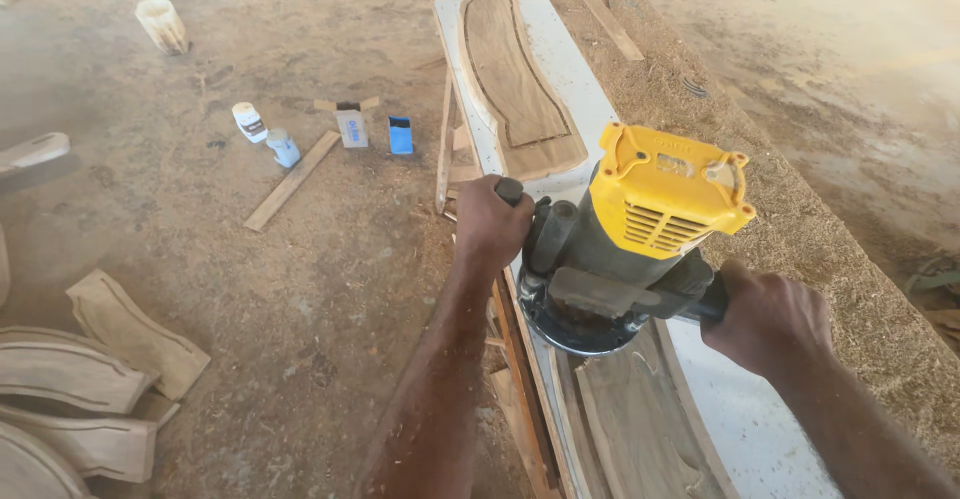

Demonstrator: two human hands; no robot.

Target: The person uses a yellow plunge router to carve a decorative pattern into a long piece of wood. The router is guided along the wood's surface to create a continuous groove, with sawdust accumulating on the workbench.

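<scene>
Right now your left hand is wrapped tight around the left handle of the router, and your right hand is closed the same way on the right handle. That router, grey in the body with a yellow cap, sits upright with its round base on the near wood panel, close to the panel's upper end. The panel lies flat on the white bench top, whose left edge runs just beside your left wrist; past that edge the bench drops straight to the dusty floor.

Farther along the same top lies a second curved panel with a groove following its outline, well apart from the router, with a bare strip of white board between them. To your right a wide bank of sawdust runs alongside the bench's right edge.

On the floor to your left, a loose wooden slat, two small bottles, a small carton and a blue box sit near the bench legs. A stack of shaped wooden pieces lies well off at the lower left, leaving open floor between it and the bench.
</scene>
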